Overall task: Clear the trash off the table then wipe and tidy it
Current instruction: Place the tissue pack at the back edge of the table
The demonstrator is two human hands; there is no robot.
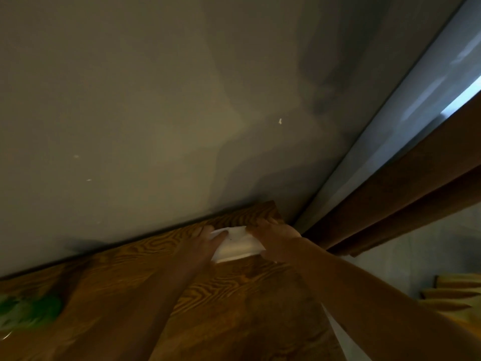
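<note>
A: Where's the white object (235, 244)?

B: At the far corner of the wood-grain table (234, 295), against the wall (156, 100), gripped between the left hand (205, 239) and right hand (276, 237).

A: Contents?

B: Too blurred to tell.

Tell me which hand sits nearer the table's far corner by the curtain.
The right hand. It grips the white paper on the side toward the brown curtain, while the left hand holds the paper's opposite edge, further along the wall side of the wooden table.

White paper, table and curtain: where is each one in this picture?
Paper (235, 244): head view, middle of the sheet between the hands.
Table (242, 308): head view, bare wood top.
Curtain (406, 188): head view, brown fold at right.
</note>
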